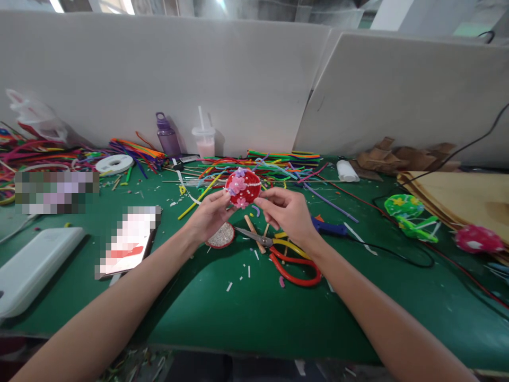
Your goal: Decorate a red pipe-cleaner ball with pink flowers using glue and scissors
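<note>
Two bare forearms [115,302] reach in from the lower corners and meet near the middle. Beyond them, white panels [159,69] stand behind a green table [222,323]. Fuzzy coloured stems [139,150] lie scattered along its back, heaped thickest at the left. Brown sheets [457,193] are stacked at the far right, and a white oblong case [42,265] lies at the left. Red-and-yellow scissors [265,241] rest near the middle, their blades across a wooden stick. Left of the arms lies a phone [131,239], its screen pixelated.

The left hand [212,215] is closed, fingers and thumb pinching the left edge of a red round piece [250,193]. The right hand [290,212] is half curled, thumb and forefinger drawn together at the piece's right edge; whether it grips anything cannot be told. The purple bottle [167,139] stands at the back, beside a lidded cup [205,147] with a straw.

The red round piece is held above the table, between the hands. Below it sits a small round dish [220,247] of pale beads, partly behind the left hand. Pink flowers [238,184] and a row of pearly beads [253,184] trim the piece. White scraps [229,286] dot the table.
</note>
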`<state>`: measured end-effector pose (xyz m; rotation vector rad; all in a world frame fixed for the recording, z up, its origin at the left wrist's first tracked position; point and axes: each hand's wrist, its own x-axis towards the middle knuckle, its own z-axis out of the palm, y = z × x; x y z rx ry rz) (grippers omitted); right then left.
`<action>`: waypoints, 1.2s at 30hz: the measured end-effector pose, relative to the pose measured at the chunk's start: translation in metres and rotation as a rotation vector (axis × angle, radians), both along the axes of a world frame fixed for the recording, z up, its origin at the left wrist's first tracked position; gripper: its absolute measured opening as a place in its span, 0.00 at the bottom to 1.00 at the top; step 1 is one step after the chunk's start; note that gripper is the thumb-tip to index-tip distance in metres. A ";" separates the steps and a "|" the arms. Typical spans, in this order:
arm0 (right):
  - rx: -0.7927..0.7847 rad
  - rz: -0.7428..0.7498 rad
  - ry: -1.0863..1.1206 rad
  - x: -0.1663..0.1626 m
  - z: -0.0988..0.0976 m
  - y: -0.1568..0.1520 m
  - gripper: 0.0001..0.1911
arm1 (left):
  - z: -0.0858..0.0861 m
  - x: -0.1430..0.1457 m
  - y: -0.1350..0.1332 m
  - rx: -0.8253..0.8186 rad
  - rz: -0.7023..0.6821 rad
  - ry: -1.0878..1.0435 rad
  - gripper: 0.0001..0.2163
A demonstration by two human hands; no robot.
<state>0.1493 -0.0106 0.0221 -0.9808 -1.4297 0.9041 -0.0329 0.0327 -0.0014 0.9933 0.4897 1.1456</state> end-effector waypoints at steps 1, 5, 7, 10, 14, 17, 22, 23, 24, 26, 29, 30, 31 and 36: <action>-0.008 0.001 0.007 0.000 0.000 0.000 0.10 | 0.000 0.000 0.000 0.004 -0.002 0.007 0.11; -0.017 0.011 0.011 0.000 0.000 0.000 0.10 | 0.001 0.000 0.000 0.020 -0.007 0.022 0.13; -0.010 0.013 0.009 0.000 0.000 0.000 0.09 | 0.001 0.000 0.000 0.024 -0.007 0.020 0.13; -0.020 0.039 0.000 0.001 0.001 0.000 0.10 | 0.001 0.000 0.000 0.019 -0.002 0.008 0.11; -0.059 0.110 0.000 0.003 0.003 -0.001 0.10 | 0.001 -0.001 0.001 0.007 0.006 0.005 0.09; -0.063 0.113 0.008 0.003 0.003 -0.001 0.10 | 0.001 -0.001 0.001 0.012 0.004 0.012 0.10; -0.054 0.090 0.012 0.003 0.002 0.001 0.10 | 0.000 0.000 0.001 0.037 0.002 0.031 0.12; -0.054 0.087 0.012 0.003 0.002 0.001 0.10 | 0.000 0.000 0.001 0.039 0.002 0.035 0.12; -0.055 0.085 0.010 0.004 0.001 0.001 0.10 | 0.000 0.000 0.001 0.041 0.001 0.038 0.12; -0.055 0.083 0.005 0.004 0.000 0.002 0.10 | 0.000 0.000 0.001 0.044 -0.002 0.043 0.12; -0.051 0.083 -0.006 0.005 -0.001 0.002 0.10 | 0.000 0.000 0.001 0.052 -0.006 0.049 0.12; -0.051 0.083 -0.010 0.006 -0.001 0.002 0.10 | 0.000 0.000 0.001 0.055 -0.007 0.050 0.12; -0.050 0.082 -0.015 0.006 -0.001 0.002 0.10 | 0.000 0.000 0.000 0.057 -0.007 0.051 0.11; -0.048 0.100 -0.026 0.007 0.000 0.003 0.11 | -0.001 0.001 0.000 0.046 0.001 0.045 0.11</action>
